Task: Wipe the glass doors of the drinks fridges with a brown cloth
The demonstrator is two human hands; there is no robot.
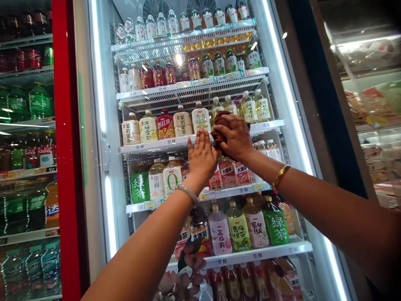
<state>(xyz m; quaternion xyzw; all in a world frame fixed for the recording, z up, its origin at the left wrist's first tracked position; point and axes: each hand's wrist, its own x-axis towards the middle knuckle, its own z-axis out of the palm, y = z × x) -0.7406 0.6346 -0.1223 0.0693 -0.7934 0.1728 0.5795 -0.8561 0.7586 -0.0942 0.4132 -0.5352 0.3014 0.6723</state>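
My left hand [203, 155] lies flat with its fingers spread on the glass door in front of the bottles. Just right of it, my right hand [235, 137] grips a crumpled dark brown cloth [223, 114] and presses it to the glass. Behind the glass, near my left fingertips, stands a tea bottle with a white label [200, 118]. The cloth and right hand hide part of the bottles with pale yellow labels [249, 110]. A white bangle [188, 195] circles my left wrist, and a gold bracelet [281, 177] is on my right.
White shelves [147, 147] of drinks fill the cooler, with bright light strips [288, 92] down both sides. A red-edged cooler frame [64, 125] with more bottles is at the left. Another display with packaged goods [384, 146] stands at the right.
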